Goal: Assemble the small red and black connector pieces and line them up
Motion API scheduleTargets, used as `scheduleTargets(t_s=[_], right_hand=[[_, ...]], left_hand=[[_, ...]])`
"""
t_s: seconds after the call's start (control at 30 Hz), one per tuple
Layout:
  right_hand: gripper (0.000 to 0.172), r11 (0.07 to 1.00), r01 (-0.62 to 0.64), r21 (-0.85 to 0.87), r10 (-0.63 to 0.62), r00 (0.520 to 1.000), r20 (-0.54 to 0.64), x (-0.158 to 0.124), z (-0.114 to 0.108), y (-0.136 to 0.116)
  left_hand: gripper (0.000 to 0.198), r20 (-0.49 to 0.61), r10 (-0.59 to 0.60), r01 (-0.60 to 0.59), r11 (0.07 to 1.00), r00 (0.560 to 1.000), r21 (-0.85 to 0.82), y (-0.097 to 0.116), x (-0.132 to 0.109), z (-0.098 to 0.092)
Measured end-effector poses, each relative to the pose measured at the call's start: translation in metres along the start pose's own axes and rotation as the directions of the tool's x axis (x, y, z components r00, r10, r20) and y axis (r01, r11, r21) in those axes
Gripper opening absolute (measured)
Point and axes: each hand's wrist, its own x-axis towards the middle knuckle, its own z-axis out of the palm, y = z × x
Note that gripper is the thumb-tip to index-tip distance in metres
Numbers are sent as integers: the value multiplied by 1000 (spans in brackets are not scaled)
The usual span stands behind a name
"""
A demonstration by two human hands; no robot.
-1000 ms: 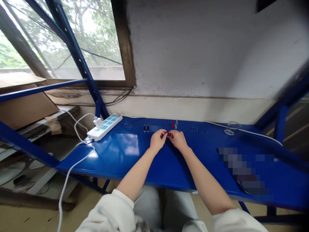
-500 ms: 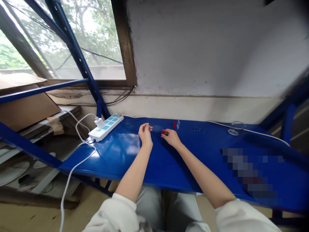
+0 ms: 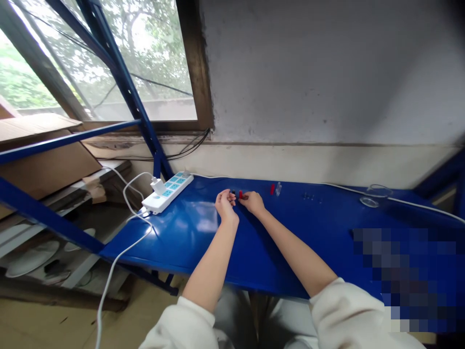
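Note:
Over the blue table my two hands are close together. My right hand pinches a small red cylindrical piece between thumb and fingers. Just to its left, my left hand has its fingers curled around a small dark piece, too small to name. A narrow gap parts the dark piece from the red one. Beyond my right hand, another red piece lies beside a clear plastic piece.
Several tiny clear parts and a round clear dish lie to the right. A white power strip with a plugged-in charger sits at the back left, its white cable hanging over the edge. A blurred patch covers the right front.
My hands have come closer together, the right one moving left with the red piece. The dark piece now shows at my left fingertips. The view has shifted slightly left.

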Motion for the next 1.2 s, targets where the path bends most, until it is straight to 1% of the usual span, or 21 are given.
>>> scheduleTargets(t_s=[0.1,0.17,0.23,0.3,0.37,0.43,0.47,0.53,0.57,0.6,0.67,0.73,0.77,0.83,0.9,0.93,1.0,1.07,1.1,1.13,1.2], right_hand=[[21,1000,-10,-16,10,1000,22,-1,0,-1],[24,1000,-17,-24,18,999,47,-3,-5,-2],[29,999,-28,-27,30,998,62,-8,-13,0],[32,999,-47,-14,47,998,49,-14,-27,5],[30,996,-86,-2,86,996,3,-23,-45,16],[25,991,-123,-45,120,990,-75,-34,-62,31],[24,988,-131,-77,122,986,-116,-39,-69,39],[24,979,-143,-145,110,971,-212,-51,-79,55],[26,972,-161,-173,112,959,-260,-55,-81,62],[27,964,-181,-193,120,949,-290,-59,-81,68],[30,952,-215,-216,148,946,-290,-63,-78,76],[32,949,-216,-229,158,956,-247,-63,-73,81],[33,950,-206,-232,155,963,-223,-63,-71,82],[34,955,-186,-231,143,971,-190,-61,-68,84],[34,958,-177,-224,139,975,-173,-59,-67,85],[35,960,-173,-220,137,976,-168,-59,-67,86],[35,963,-164,-213,132,979,-157,-58,-65,87],[36,966,-152,-209,124,983,-138,-57,-63,89],[37,967,-146,-210,121,984,-128,-57,-61,89],[38,967,-142,-213,118,986,-119,-56,-59,89],[39,965,-137,-223,116,988,-104,-55,-56,90]], left_hand=[[16,10,23,-23,1000,1000,13,-1,-1,1],[14,22,62,-62,997,998,41,-1,-2,2],[11,48,126,-130,988,991,82,-1,-5,2],[10,109,225,-239,961,968,140,0,-12,2],[9,222,326,-372,904,919,212,0,-21,3],[8,375,361,-477,832,854,284,-4,-32,4],[8,456,340,-507,800,823,319,-8,-37,4],[11,610,243,-555,733,754,394,-19,-45,7],[17,675,186,-591,678,714,437,-26,-47,9],[25,727,135,-639,602,673,480,-32,-48,11],[44,796,39,-742,393,604,543,-45,-46,19],[56,822,-46,-804,180,568,566,-54,-39,28],[60,824,-82,-819,96,560,566,-58,-36,33],[65,818,-149,-830,-30,555,557,-64,-28,43],[67,807,-205,-832,-108,554,544,-70,-21,50],[65,804,-221,-834,-130,551,536,-72,-19,52],[57,814,-219,-843,-146,539,518,-77,-16,55],[47,836,-173,-853,-126,521,506,-80,-15,57],[43,843,-138,-854,-107,520,509,-81,-14,57],[39,845,-101,-850,-85,526,519,-81,-12,58],[31,830,-36,-830,-33,557,556,-82,-9,59]])
